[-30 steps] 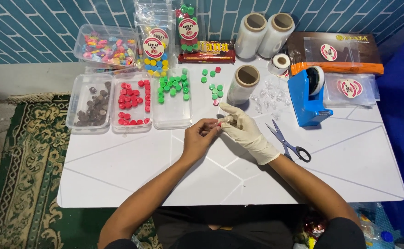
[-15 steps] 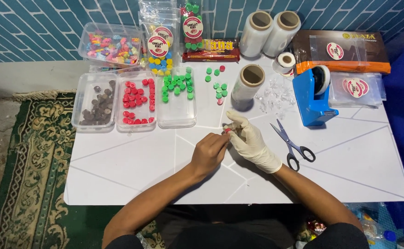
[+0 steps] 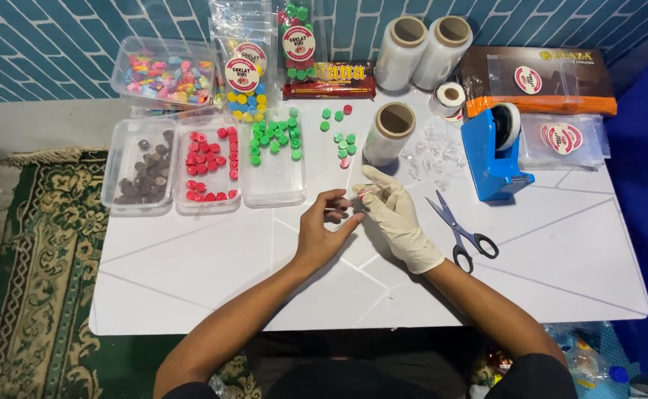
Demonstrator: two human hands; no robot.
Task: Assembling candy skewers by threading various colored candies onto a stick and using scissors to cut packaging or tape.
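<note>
Bare left hand (image 3: 322,235) and gloved right hand (image 3: 394,214) pinch one thin clear sleeve (image 3: 346,171) between their fingertips, a red candy (image 3: 354,195) at its near end. Keep the sleeve mouth open, feed candies flat. Scissors (image 3: 463,230) lie right of the glove.

Glossy clear plastic trays (image 3: 141,140) upper left; smooth matt white table (image 3: 560,258); woven rug (image 3: 36,281) lower left; rubbery glove (image 3: 398,222).
</note>
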